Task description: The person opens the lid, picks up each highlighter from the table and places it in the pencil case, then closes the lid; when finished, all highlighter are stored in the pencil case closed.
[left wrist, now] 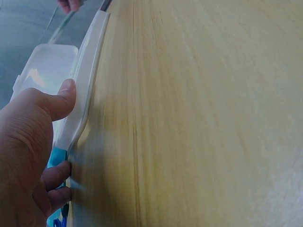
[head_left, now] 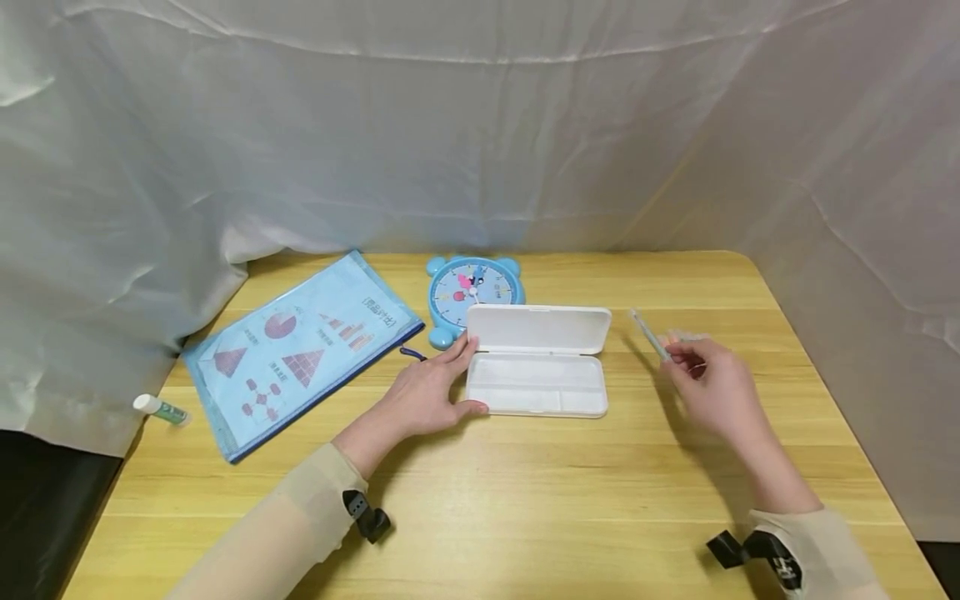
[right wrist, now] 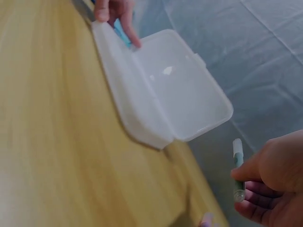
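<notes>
A white pencil case [head_left: 536, 385] lies on the table with its lid [head_left: 538, 329] raised; no contents show in its compartments. My left hand [head_left: 427, 392] holds its left end, thumb on the near corner and fingers by the lid. In the left wrist view the thumb [left wrist: 67, 99] bends onto the case's rim. Right of the case, my right hand [head_left: 716, 387] pinches a slim pale-green pen [head_left: 649, 335] above the table, tilted towards the far left. The right wrist view shows the pen's [right wrist: 238, 163] white end and clear round end.
Left lies a blue zip document pouch [head_left: 300, 350] with printed charts, and a glue stick [head_left: 161, 410] beside it. A blue toy clock [head_left: 476, 287] stands behind the case, partly covered by the lid. Pale objects [head_left: 686, 336] show behind my right hand, mostly hidden. Grey cloth hangs around the table.
</notes>
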`<state>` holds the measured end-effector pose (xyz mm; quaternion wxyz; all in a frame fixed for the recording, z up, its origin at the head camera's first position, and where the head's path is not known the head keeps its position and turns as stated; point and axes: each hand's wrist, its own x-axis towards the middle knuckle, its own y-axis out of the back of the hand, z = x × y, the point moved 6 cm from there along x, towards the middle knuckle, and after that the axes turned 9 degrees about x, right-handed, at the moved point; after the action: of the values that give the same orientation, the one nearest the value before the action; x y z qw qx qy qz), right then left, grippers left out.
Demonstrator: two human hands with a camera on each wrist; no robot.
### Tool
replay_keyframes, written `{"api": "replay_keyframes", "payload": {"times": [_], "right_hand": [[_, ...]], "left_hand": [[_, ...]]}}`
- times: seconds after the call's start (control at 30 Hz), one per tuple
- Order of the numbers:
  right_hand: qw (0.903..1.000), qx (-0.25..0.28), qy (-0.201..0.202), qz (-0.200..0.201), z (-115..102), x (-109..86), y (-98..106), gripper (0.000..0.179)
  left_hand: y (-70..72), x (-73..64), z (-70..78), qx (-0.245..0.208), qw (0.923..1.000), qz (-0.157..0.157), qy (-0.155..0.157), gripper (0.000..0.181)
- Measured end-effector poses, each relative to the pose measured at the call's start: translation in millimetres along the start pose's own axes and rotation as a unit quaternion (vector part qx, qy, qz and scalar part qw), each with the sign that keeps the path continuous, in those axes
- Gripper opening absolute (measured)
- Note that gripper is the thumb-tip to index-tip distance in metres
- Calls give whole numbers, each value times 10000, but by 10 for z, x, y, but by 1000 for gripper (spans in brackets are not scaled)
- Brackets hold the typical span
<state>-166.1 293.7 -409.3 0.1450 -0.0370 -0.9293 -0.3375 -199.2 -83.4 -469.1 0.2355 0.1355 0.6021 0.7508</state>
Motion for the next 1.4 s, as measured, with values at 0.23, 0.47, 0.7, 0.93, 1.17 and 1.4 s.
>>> {"api": "replay_keyframes", "payload": {"times": [0.23,0.47,0.7,0.93,1.17,1.4], "right_hand": [[9968,93,551,575,-238,108,58,17],[9910,246,1195,552,-495,181,-92,19],[9853,457,1642,80,-642,238,-366,20],[9751,591,2042,-626,-688,281,-716,20],[9691,721,1862,-1447,-654,315,-1038,18],[9629,523,1620,-2092,-598,309,-1248,15]], "left_hand": [[-2,3,-4,-3,10000,30,-6,106],[-1,7,-9,0,10000,20,-8,106],[8,11,-8,47,10000,20,-3,106],[14,18,-13,100,9999,48,6,106],[12,10,-9,80,10000,33,10,106],[-4,-1,-11,58,10000,45,49,107]]}}
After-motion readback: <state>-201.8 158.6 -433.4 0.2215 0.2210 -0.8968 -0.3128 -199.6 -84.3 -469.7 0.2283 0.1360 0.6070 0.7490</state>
